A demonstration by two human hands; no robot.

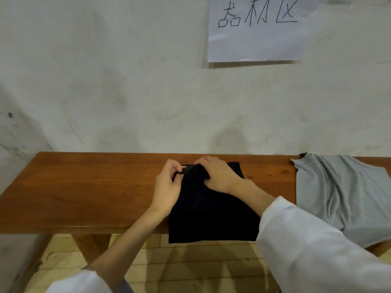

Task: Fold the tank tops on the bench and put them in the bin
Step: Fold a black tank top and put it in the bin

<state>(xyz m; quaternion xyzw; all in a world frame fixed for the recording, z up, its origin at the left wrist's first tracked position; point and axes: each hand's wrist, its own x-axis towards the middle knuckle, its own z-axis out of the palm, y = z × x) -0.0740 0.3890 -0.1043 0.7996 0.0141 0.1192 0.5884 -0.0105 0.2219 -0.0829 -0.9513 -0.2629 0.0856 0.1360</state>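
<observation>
We see the paper sign (pixel 254 43) on the far wall cut off by the top edge, so its top characters are incomplete. The grey tank top (pixel 342 193) and the bench (pixel 84 187) run off the right edge. The right hand (pixel 215 176) covers the far part of the black tank top (pixel 211 216), whose dark cloth hides its folds from us. The right sleeve (pixel 306 250) and left sleeve (pixel 80 282) leave at the near edge.

Bench (pixel 84 187) set against a wall (pixel 105 81).
One tank top (pixel 211 212) lies mid-bench; a second tank top (pixel 342 197) lies to its right.
</observation>
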